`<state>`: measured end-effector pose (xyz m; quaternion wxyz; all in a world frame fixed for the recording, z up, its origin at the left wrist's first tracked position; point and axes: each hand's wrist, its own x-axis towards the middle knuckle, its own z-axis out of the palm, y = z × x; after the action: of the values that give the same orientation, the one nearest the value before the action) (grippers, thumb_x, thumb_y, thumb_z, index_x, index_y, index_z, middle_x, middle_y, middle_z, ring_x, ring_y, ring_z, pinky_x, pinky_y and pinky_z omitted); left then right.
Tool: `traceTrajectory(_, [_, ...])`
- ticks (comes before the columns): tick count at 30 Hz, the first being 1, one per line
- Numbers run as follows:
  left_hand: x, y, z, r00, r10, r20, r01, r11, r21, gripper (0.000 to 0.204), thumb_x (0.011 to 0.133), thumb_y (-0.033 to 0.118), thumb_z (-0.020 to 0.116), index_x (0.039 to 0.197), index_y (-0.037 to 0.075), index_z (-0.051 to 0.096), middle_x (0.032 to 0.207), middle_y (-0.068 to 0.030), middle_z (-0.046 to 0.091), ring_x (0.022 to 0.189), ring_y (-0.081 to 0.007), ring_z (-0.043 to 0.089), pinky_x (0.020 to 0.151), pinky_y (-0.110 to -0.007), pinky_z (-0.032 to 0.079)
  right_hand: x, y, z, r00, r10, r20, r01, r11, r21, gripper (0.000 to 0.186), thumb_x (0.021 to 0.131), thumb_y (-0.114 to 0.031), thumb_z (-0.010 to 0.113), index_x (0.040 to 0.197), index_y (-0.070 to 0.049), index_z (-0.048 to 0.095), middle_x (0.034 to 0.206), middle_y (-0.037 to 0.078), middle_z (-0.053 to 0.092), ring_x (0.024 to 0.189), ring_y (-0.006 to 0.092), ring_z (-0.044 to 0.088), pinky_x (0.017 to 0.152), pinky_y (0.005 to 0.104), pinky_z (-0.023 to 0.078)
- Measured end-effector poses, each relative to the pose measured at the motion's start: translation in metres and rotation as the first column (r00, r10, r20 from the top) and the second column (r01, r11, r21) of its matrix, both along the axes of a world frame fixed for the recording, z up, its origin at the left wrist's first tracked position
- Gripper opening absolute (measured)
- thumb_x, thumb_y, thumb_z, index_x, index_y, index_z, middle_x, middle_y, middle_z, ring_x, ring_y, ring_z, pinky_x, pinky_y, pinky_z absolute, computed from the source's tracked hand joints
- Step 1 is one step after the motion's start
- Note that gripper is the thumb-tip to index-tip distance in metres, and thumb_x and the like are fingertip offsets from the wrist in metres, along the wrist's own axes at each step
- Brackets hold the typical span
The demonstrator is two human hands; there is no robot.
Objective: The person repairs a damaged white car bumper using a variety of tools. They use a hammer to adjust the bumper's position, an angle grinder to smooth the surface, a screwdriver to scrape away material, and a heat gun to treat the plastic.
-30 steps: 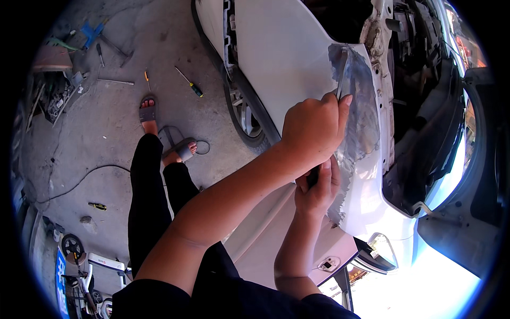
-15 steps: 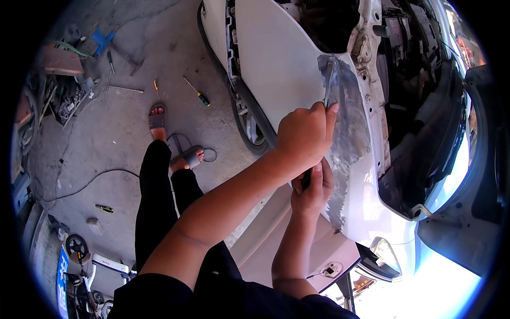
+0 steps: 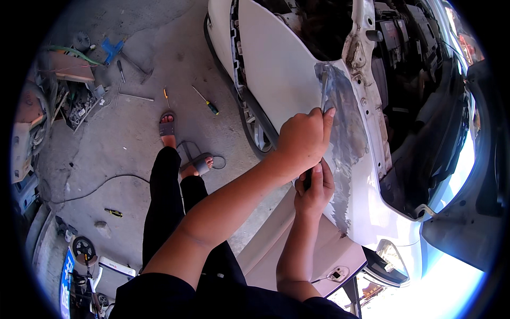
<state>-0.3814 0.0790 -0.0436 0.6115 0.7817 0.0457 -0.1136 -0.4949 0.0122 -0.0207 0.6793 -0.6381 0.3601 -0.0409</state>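
Note:
My left hand [image 3: 304,137] is closed on the upper part of a long, narrow metal tool [image 3: 323,89] lying along a grey, roughened patch [image 3: 348,135] on the white car's fender [image 3: 273,74]. My right hand [image 3: 313,189], just below it, grips a dark piece [image 3: 307,179], apparently the same tool's handle, though my left hand hides the connection. The tool's tip rests on or just over the patch; contact is unclear.
An open engine bay [image 3: 419,117] is right. A pale door panel [image 3: 340,255] sits below. Screwdrivers [image 3: 212,108], a blue-headed tool [image 3: 111,50], a cable [image 3: 106,181], scrap parts [image 3: 79,80] and a small bicycle [image 3: 93,282] lie or stand on the left.
My left hand and the tool have moved left and slightly down over the patch, both hands still closed. The view has shifted, so floor items and car edges appear further right and lower.

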Motion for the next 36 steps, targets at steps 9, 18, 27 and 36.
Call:
traceTrajectory(9, [0.008,0.006,0.001,0.998,0.057,0.038,-0.056,0.998,-0.028,0.049,0.100,0.034,0.043,0.068,-0.001,0.055,0.055,-0.0222,0.056,0.055,-0.0435,0.059,0.054,-0.050,0.046,0.011,0.007,0.007,1.000,0.016,0.023,-0.016,1.000,0.013,0.030,0.096,-0.010,0.056,0.120,0.007,0.058,0.078,0.004,0.059,0.055,0.0042,0.044,0.042,0.0175,0.028])
traceTrajectory(18, [0.000,0.012,0.006,0.998,-0.055,0.003,0.055,0.996,0.070,0.051,0.100,0.037,0.040,0.072,-0.001,0.059,0.058,-0.0238,0.059,0.057,-0.0431,0.062,0.055,-0.051,0.051,0.000,0.022,0.011,0.998,-0.057,-0.032,0.059,0.996,0.059,0.034,0.094,-0.014,0.061,0.121,0.005,0.057,0.076,0.003,0.058,0.055,0.0049,0.046,0.044,0.0177,0.030])
traceTrajectory(27, [-0.034,0.091,0.051,0.872,-0.426,-0.239,0.477,0.851,0.221,0.040,0.097,0.035,0.046,0.084,-0.001,0.057,0.074,-0.0247,0.063,0.076,-0.0433,0.062,0.069,-0.050,0.047,-0.049,0.046,0.037,0.980,0.029,-0.197,0.039,0.943,0.331,0.032,0.094,-0.019,0.061,0.121,0.000,0.058,0.068,0.001,0.054,0.048,0.0044,0.040,0.041,0.0204,0.027])
traceTrajectory(36, [-0.095,0.111,0.310,0.204,-0.970,-0.133,0.874,0.242,-0.422,0.018,0.096,0.015,0.046,0.099,-0.003,0.047,0.072,-0.0186,0.060,0.070,-0.0337,0.062,0.067,-0.042,0.048,-0.179,0.036,0.024,0.796,0.206,-0.569,-0.203,0.977,0.070,0.039,0.086,-0.031,0.071,0.115,-0.006,0.066,0.073,0.001,0.061,0.061,0.0091,0.053,0.055,0.0265,0.042])
